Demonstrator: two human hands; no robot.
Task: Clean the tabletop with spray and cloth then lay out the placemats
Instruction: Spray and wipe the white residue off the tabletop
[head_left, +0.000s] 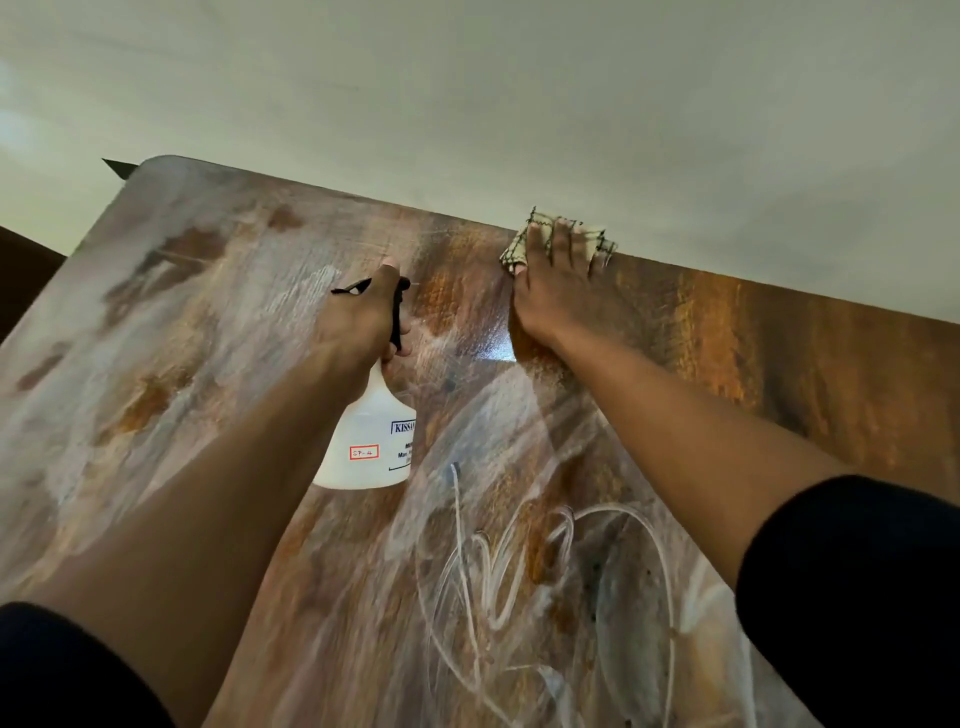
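Cloth: under the flat, spread right hand, pressed on the counter at its far edge.
Spray bottle: hangs from the closed left hand, beside the right.
Progress: wiping under way (streaks nearer the person); placemats not in view, unlaid.

A white spray bottle with black trigger hangs above the glossy brown tabletop; a beige, dark-stitched cloth lies flat at its far edge.
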